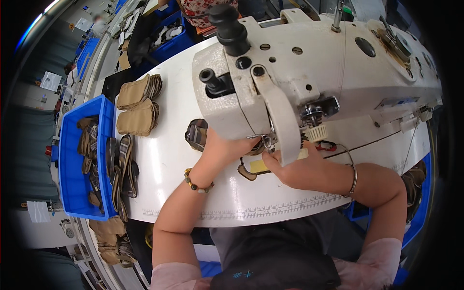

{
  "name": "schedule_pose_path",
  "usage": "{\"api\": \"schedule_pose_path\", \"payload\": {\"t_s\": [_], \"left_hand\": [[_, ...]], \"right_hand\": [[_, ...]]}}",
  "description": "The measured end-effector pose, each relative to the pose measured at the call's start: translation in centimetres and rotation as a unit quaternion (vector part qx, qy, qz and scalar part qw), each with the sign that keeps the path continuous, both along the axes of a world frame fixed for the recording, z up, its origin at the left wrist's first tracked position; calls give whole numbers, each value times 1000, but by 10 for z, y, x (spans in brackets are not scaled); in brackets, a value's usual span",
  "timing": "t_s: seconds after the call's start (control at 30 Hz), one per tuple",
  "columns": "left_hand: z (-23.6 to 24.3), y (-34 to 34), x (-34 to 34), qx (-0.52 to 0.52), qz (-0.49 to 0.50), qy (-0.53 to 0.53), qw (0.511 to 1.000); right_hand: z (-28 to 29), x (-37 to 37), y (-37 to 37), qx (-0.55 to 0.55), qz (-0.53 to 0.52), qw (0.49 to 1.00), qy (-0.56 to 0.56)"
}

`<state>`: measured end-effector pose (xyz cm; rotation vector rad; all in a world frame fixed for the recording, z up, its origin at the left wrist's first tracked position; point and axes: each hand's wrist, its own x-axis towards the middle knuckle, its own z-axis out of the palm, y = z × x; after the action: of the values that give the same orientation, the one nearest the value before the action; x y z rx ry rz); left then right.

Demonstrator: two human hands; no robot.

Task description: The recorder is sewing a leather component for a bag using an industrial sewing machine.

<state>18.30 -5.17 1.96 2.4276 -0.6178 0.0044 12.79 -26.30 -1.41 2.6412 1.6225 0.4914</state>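
Observation:
A white sewing machine (309,58) stands over the table, its head hiding much of the work. My left hand (224,149) reaches in under the head from the left, fingers bent onto a brown and plaid fabric piece (195,134) that passes beneath it. On the other side of the needle area, my right hand (302,169) has its thumb and fingers closed at the edge of the same piece. The white lever partly covers those fingertips. Just in front lie a yellow strip (258,166) and a tan tab with a dark edge (247,173).
Two stacks of tan fabric pieces (137,117) lie at the left of the white table (169,169). Plaid strips (124,169) hang beside a blue bin (104,159) holding more fabric. Another blue bin (423,208) is at the right. A person (208,12) is across the table.

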Motion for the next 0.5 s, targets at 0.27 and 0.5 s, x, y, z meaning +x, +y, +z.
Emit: {"api": "schedule_pose_path", "payload": {"t_s": [0.27, 0.5], "left_hand": [[1, -5, 0, 8, 6, -37, 999], [-1, -5, -1, 18, 17, -23, 999]], "right_hand": [[-6, -4, 2, 73, -44, 994, 63], [-6, -1, 0, 54, -29, 997, 47]]}}
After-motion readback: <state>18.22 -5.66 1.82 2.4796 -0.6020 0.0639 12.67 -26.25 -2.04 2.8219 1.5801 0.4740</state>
